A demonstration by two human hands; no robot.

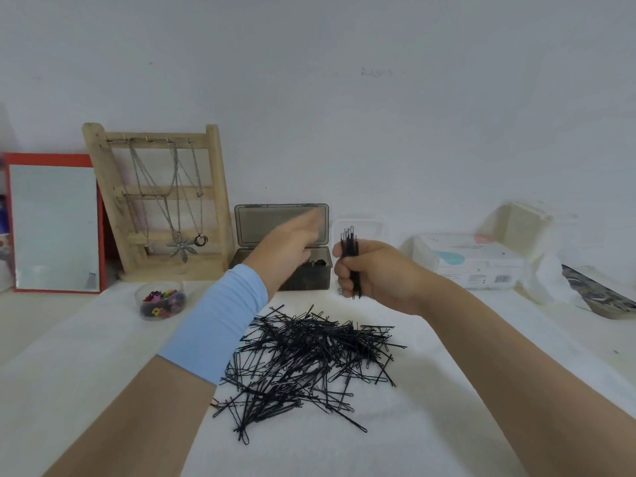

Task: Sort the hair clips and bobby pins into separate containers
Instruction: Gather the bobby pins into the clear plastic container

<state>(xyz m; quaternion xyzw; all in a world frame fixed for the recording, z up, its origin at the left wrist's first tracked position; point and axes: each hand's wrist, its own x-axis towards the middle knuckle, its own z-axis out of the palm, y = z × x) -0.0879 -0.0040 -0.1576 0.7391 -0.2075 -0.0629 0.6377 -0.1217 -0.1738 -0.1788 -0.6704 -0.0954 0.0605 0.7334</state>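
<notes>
Head view: my right hand (pixel 370 270) is clamped round an upright bundle of bobby pins (pixel 350 244). I'd square its ends before dropping it in. My left hand (pixel 292 241), blurred with fingers straight, hovers over the smoky plastic box (pixel 309 279). A loose pile of pins (pixel 309 359), thin black wire, lies tangled on the near desk (pixel 103 346). Colourful hair clips (pixel 161 299) sit in the round clear tub (pixel 144 313) on the left.

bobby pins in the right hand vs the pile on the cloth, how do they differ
The bundle of bobby pins stands roughly upright, gripped in the right hand; the pile of bobby pins lies flat on the white cloth. The bundle's pins are aligned; the pile's cross at all angles. The pile holds far more pins than the bundle. Both are thin black pins.
</notes>
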